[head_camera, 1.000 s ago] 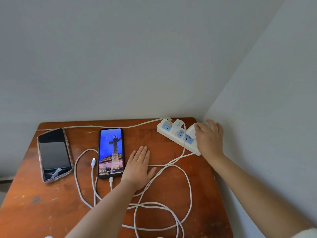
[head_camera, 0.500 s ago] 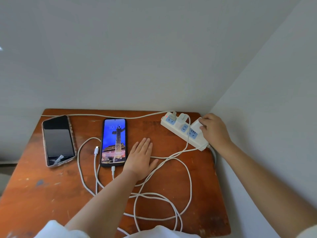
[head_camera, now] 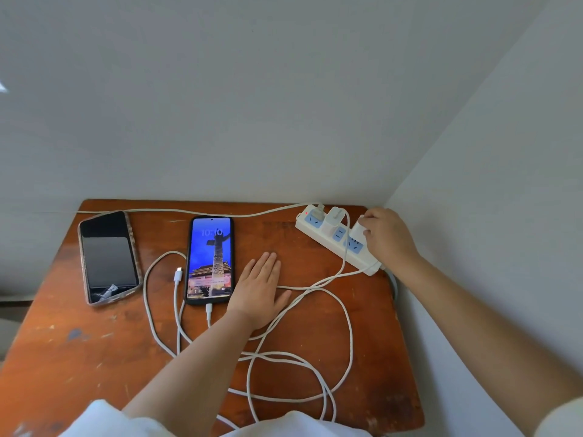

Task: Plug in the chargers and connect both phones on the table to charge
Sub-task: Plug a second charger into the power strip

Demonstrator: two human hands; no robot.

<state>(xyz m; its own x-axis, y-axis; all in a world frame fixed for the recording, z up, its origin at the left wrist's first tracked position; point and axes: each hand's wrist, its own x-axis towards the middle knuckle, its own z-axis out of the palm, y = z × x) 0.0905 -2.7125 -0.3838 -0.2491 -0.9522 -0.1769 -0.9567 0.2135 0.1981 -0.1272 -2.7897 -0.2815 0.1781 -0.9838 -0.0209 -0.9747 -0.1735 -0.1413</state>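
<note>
A white power strip (head_camera: 367, 261) lies at the table's back right. One white charger (head_camera: 334, 217) sits plugged in it. My right hand (head_camera: 386, 236) grips a second white charger (head_camera: 357, 230) over a blue socket near the strip's right end. A lit phone (head_camera: 210, 260) lies mid-table with a white cable plug (head_camera: 209, 309) at its bottom port. My left hand (head_camera: 260, 290) rests flat and open beside it. A dark phone (head_camera: 107, 256) lies at the left, unconnected. A loose cable end (head_camera: 178, 274) lies between the phones.
White cables (head_camera: 315, 367) loop across the front of the worn wooden table (head_camera: 69, 367). Another white cord (head_camera: 195, 212) runs along the back edge to the strip. Grey walls close the back and right sides.
The camera has tilted, shifting the table lower in view. My right hand has drawn back along the strip and now pinches the second charger. My left hand has stayed flat.
</note>
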